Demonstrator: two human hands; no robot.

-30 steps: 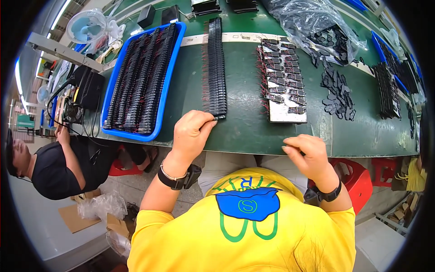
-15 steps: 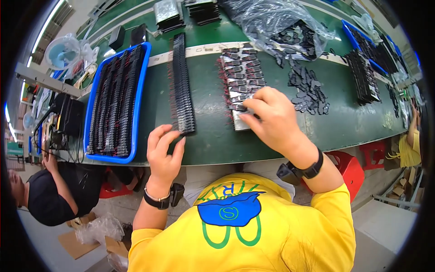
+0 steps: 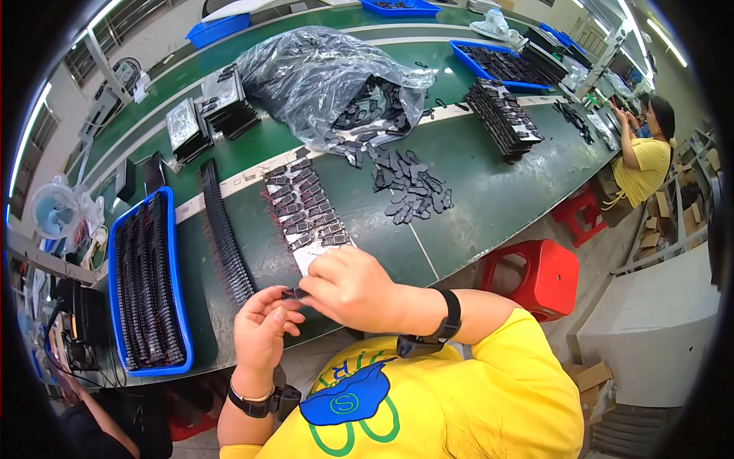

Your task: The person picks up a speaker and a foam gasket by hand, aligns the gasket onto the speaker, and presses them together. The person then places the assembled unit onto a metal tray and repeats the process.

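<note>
"Entry one: hands and held item?"
"Right hand (image 3: pixel 348 287), one, bent inward, fingers narrowed to a pinch. Left hand (image 3: pixel 258 336), one, thumb and forefinger drawn close, other fingers curled. Small black piece (image 3: pixel 291 293), one, between the fingertips of both hands and touching both; details partly hidden."

"Entry two: surface and room?"
"Table (image 3: pixel 478 180), long, green-topped. Person in yellow (image 3: pixel 648 164), one, far right. Plastic bag (image 3: pixel 294 76), clear, with black pieces at its mouth. Red stool (image 3: pixel 556 279), by the table's near side. Blue tray (image 3: pixel 181 306), far left, packed with black parts in rows. White board (image 3: pixel 308 254), near the right hand, covered with small wired parts. Row of black parts (image 3: pixel 227 241), between tray and board. Loose black pieces (image 3: pixel 413 187), flat, heaped beside the board."

"Entry three: writing?"
"Yellow shirt (image 3: pixel 489 375): blue patch, green and blue lettering. Pale strip (image 3: pixel 229 186) across the table: marks, too small to read."
</note>
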